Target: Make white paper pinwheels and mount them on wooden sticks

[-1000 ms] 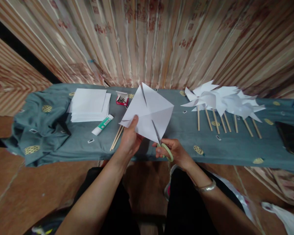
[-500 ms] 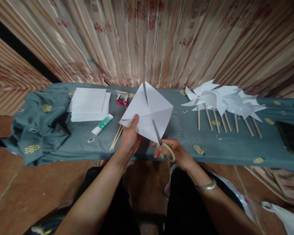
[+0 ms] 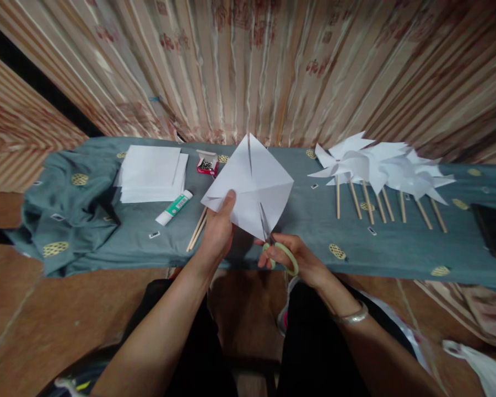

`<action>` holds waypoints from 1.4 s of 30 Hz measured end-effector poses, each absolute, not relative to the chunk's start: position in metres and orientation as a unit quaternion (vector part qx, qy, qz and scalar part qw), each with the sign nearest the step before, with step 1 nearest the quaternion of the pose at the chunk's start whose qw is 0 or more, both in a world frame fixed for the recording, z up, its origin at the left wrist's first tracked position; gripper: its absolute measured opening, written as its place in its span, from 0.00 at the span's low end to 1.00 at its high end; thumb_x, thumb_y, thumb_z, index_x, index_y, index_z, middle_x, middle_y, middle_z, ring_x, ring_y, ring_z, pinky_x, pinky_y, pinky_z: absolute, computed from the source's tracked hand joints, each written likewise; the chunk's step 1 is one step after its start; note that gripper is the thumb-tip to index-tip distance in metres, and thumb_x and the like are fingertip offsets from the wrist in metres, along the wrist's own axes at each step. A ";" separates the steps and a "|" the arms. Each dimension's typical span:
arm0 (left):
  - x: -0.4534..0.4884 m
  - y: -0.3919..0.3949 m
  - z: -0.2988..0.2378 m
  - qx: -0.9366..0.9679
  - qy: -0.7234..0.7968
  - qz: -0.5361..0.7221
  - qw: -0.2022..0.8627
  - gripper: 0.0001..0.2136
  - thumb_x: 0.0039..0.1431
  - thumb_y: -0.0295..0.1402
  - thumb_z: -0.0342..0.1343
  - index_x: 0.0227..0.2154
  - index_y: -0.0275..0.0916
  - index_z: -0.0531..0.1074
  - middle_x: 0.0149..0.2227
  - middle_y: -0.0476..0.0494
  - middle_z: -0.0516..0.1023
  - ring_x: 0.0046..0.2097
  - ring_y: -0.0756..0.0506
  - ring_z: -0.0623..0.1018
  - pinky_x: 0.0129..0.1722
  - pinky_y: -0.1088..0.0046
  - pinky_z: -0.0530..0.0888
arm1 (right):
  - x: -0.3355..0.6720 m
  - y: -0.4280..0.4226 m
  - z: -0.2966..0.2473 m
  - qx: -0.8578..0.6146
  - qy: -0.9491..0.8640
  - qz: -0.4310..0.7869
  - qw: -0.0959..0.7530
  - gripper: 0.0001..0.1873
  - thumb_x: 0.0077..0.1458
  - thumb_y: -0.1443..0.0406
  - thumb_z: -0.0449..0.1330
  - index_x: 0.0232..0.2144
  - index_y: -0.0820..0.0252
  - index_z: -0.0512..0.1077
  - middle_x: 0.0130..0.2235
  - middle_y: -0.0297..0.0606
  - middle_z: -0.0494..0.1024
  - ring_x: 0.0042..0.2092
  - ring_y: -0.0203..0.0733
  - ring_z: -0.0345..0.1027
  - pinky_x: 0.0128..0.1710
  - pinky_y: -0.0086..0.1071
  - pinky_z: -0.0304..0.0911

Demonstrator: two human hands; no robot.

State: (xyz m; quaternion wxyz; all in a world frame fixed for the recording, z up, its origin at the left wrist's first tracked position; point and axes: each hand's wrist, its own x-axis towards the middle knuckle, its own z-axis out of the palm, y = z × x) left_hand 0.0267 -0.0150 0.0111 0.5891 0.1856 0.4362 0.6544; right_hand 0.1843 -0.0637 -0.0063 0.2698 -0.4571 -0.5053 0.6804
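Left hand (image 3: pixel 217 234) still pinches the paper square (image 3: pixel 254 176); right hand (image 3: pixel 306 262), clenched on scissors (image 3: pixel 271 241), barely advances the lower-corner cut.

Left hand (image 3: pixel 218 231) pinches creased paper square (image 3: pixel 250 184); right hand (image 3: pixel 300 259) works green-handled scissors (image 3: pixel 273 242) into its lower corner.

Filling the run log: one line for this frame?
left hand: holds paper square | right hand: scissors, blades in its near corner | cloth: pinwheels, glue stick
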 end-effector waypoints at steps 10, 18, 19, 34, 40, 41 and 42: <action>0.029 -0.018 0.008 0.181 0.442 0.645 0.596 0.18 0.56 0.28 0.60 0.51 0.38 0.70 0.50 0.40 0.78 0.51 0.42 0.78 0.50 0.69 0.74 | 0.181 -0.062 -0.007 -0.464 -0.505 0.666 0.294 0.30 0.41 0.40 0.65 0.29 0.61 0.69 0.27 0.40 0.79 0.27 0.35 0.68 0.27 0.28 0.63; 0.027 -0.018 0.011 0.163 0.447 0.636 0.607 0.19 0.55 0.30 0.62 0.50 0.39 0.71 0.50 0.41 0.79 0.51 0.42 0.78 0.49 0.69 0.75 | 0.179 -0.063 -0.015 -0.467 -0.478 0.676 0.310 0.27 0.41 0.45 0.68 0.32 0.63 0.74 0.25 0.38 0.79 0.24 0.33 0.67 0.24 0.27 0.62; 0.027 -0.018 0.011 0.162 0.447 0.635 0.609 0.19 0.55 0.30 0.62 0.51 0.39 0.71 0.50 0.41 0.79 0.51 0.42 0.78 0.49 0.69 0.76 | 0.179 -0.063 -0.016 -0.468 -0.474 0.677 0.312 0.28 0.41 0.46 0.68 0.33 0.63 0.75 0.24 0.38 0.79 0.24 0.33 0.67 0.24 0.27 0.62; 0.028 -0.018 0.010 0.173 0.446 0.637 0.604 0.16 0.57 0.31 0.60 0.49 0.39 0.72 0.50 0.41 0.79 0.50 0.42 0.78 0.49 0.69 0.75 | 0.177 -0.063 -0.016 -0.464 -0.473 0.679 0.317 0.27 0.41 0.46 0.68 0.34 0.63 0.76 0.24 0.37 0.79 0.24 0.33 0.68 0.25 0.27 0.64; 0.028 -0.018 0.011 0.164 0.445 0.637 0.608 0.17 0.58 0.30 0.58 0.51 0.39 0.70 0.50 0.42 0.79 0.53 0.41 0.77 0.48 0.69 0.76 | 0.176 -0.063 -0.016 -0.466 -0.467 0.682 0.315 0.25 0.41 0.48 0.69 0.33 0.64 0.76 0.24 0.36 0.78 0.24 0.34 0.68 0.25 0.28 0.64; 0.028 -0.018 0.011 0.164 0.444 0.637 0.609 0.17 0.59 0.30 0.58 0.52 0.39 0.70 0.50 0.42 0.79 0.53 0.41 0.77 0.48 0.69 0.76 | 0.175 -0.063 -0.016 -0.468 -0.463 0.683 0.317 0.25 0.40 0.49 0.69 0.33 0.64 0.76 0.23 0.36 0.78 0.24 0.33 0.67 0.25 0.27 0.63; 0.028 -0.018 0.011 0.165 0.443 0.637 0.609 0.17 0.59 0.30 0.57 0.52 0.39 0.70 0.50 0.42 0.79 0.53 0.41 0.77 0.48 0.69 0.76 | 0.175 -0.063 -0.016 -0.470 -0.460 0.683 0.318 0.25 0.40 0.49 0.69 0.33 0.64 0.76 0.23 0.36 0.78 0.24 0.33 0.67 0.25 0.27 0.63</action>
